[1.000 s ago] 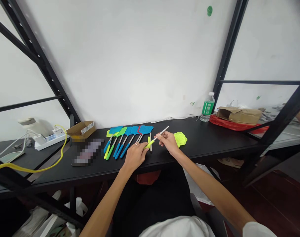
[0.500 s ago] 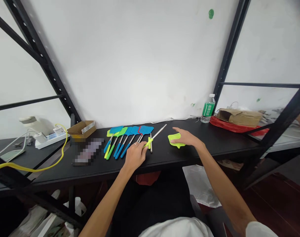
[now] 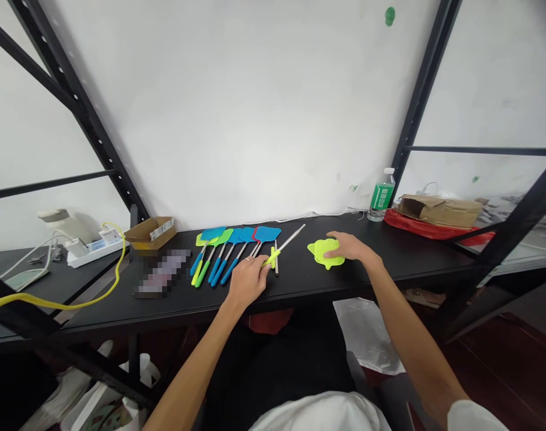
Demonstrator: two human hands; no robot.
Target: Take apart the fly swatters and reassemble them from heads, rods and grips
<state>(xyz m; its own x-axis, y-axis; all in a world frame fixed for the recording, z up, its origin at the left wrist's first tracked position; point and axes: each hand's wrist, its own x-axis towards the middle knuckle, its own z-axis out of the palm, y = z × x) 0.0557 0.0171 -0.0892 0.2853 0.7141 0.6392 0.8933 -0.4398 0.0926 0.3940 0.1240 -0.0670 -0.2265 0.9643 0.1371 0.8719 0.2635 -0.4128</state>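
Note:
My left hand [image 3: 249, 278] is closed around the yellow-green grip of a fly swatter handle [image 3: 270, 258]. Its bare metal rod [image 3: 293, 237] points up and to the right, with no head on it. Under it, another rod-like piece [image 3: 276, 266] lies on the black table. My right hand [image 3: 348, 246] has its thumb on a yellow-green fly swatter head [image 3: 327, 258], gripping its right side; the other fingers are partly hidden. Part of a second yellow-green head [image 3: 311, 246] shows beneath it. Left of my hands, several fly swatters [image 3: 232, 254] with blue, green and yellow grips lie in a row.
An open cardboard box [image 3: 151, 233] and a pixelated flat object [image 3: 163, 274] are at the left. A yellow cable [image 3: 115, 269] runs past a white power strip [image 3: 96, 252]. A water bottle [image 3: 381, 196] stands at the back right, near a torn carton [image 3: 439, 209].
My right hand has shifted slightly right and its thumb now overlaps the swatter head. The upper head has slid right, exposing part of another. My left hand keeps its hold.

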